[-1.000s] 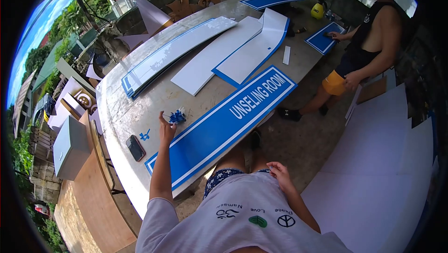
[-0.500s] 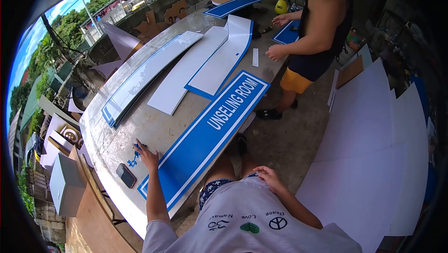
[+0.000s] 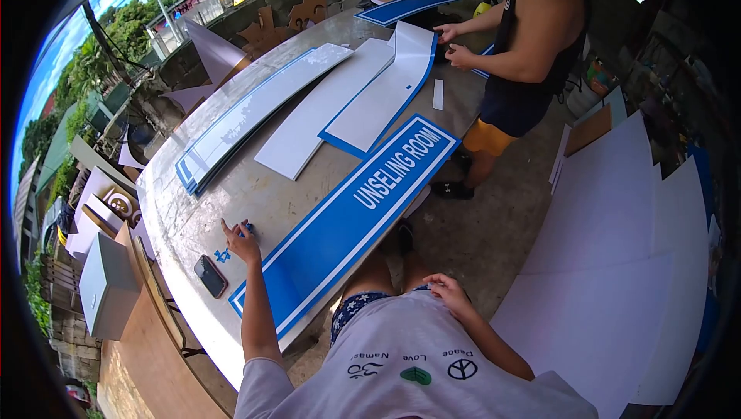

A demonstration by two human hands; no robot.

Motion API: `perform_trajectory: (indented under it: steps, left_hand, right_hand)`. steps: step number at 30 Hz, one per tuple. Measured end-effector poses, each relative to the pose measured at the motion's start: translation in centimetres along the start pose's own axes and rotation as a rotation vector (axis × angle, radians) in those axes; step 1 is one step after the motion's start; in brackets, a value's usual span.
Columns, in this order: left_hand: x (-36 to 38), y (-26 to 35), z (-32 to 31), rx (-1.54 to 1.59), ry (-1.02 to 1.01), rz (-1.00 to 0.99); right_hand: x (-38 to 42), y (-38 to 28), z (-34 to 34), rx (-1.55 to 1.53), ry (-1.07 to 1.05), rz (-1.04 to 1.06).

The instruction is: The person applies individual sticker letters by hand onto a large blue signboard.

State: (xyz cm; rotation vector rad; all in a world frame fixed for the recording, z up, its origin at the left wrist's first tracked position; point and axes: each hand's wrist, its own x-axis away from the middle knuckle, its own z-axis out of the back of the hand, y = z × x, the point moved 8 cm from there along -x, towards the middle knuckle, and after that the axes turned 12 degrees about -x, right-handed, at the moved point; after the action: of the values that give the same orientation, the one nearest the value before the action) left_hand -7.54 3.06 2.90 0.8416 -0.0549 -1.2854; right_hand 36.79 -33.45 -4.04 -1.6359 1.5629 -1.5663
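Note:
My left hand [image 3: 241, 242] is over the table beside small blue scraps [image 3: 223, 255], its fingers spread; a blue bit shows at the fingertips. A phone [image 3: 210, 275] lies just below it. Along the table edge lies a blue sign [image 3: 324, 257] with a white border and the letters "UNSELING ROOM" [image 3: 397, 168]. My right hand [image 3: 449, 292] rests near my lap on my shirt, fingers loosely apart, holding nothing visible.
Across the table [image 3: 255, 137] lie long white panels [image 3: 266, 110], a curled white-and-blue panel [image 3: 378, 110] and another blue sign [image 3: 405, 8]. A person [image 3: 532, 40] stands at the far right side. Large white sheets [image 3: 594, 264] lean at right.
The view has shifted slightly. My left hand has moved a little over the blue scraps. The other person's hands have moved toward the curled panel.

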Motion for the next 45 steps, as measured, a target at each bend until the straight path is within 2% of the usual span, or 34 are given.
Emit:
perform_trajectory:
  steps: [2,6,8,10,12,14,16,19,20,23,24,26,27,28,30,31,35,37,45]
  left_hand:
    - [-0.3,0.2,0.0,0.007,0.094,-0.050]
    - [-0.7,-0.1,-0.1,0.071,0.089,-0.034]
    - [-0.6,0.0,-0.3,0.183,-0.080,0.177]
    - [-0.9,-0.3,-0.6,0.132,0.099,0.018]
    - [-1.0,-0.6,0.0,0.122,0.094,0.083]
    - [-1.1,-0.9,0.6,-0.030,0.023,0.161]
    - [-1.3,-1.5,1.0,-0.005,0.026,0.150]
    - [-1.3,-2.2,-1.6,0.304,-0.287,0.166]
    - [-1.2,-2.4,-1.5,0.301,-0.287,0.169]
    - [0.0,-1.5,-2.4,0.294,-0.509,0.083]
    - [0.3,-1.4,-2.3,0.293,-0.510,0.086]
    - [1.3,-0.1,-3.3,0.147,-0.627,-0.153]
    - [1.8,0.1,-4.0,0.160,-0.681,-0.176]
    - [2.0,0.1,-4.4,0.159,-0.683,-0.175]
    - [2.7,1.4,-5.0,0.203,-0.659,-0.321]
    - [3.0,1.5,-5.1,0.180,-0.689,-0.253]
    - [2.9,1.9,-5.9,0.198,-0.624,-0.263]
    - [3.2,0.8,-7.2,0.079,-0.719,-0.134]
    - [3.5,2.5,-7.9,0.096,-0.683,-0.213]
  right_hand:
    - [-0.1,0.1,0.1,-0.023,0.013,-0.004]
    - [0.0,-0.1,0.0,-0.064,0.010,0.013]
    - [0.0,0.0,0.2,-0.070,0.042,0.019]
    - [0.2,0.0,-0.1,-0.057,0.019,-0.027]
    - [0.0,-0.1,0.3,-0.066,0.036,0.005]
    - [-0.3,0.5,0.4,-0.042,0.020,-0.021]
    - [-0.4,0.5,0.6,-0.051,0.033,-0.018]
    - [-0.7,0.8,0.8,-0.049,0.013,-0.024]
    - [-0.7,0.8,0.8,-0.044,0.013,-0.022]
    - [-0.9,0.9,0.8,-0.028,0.006,-0.033]
    - [-1.0,0.9,0.8,-0.026,0.006,-0.035]
    - [-1.0,0.9,0.6,-0.017,-0.002,-0.042]
    - [-1.1,0.9,0.6,-0.017,-0.002,-0.044]
    - [-1.0,0.8,0.4,-0.008,-0.004,-0.042]
    - [-0.9,0.5,0.2,0.002,-0.006,-0.042]
    - [-0.9,0.4,0.1,-0.003,-0.001,-0.038]
    - [-1.0,0.6,0.2,0.000,0.006,-0.029]
    - [-1.0,0.7,0.4,0.002,0.006,-0.031]
    - [-1.1,1.1,0.8,0.007,0.010,-0.047]
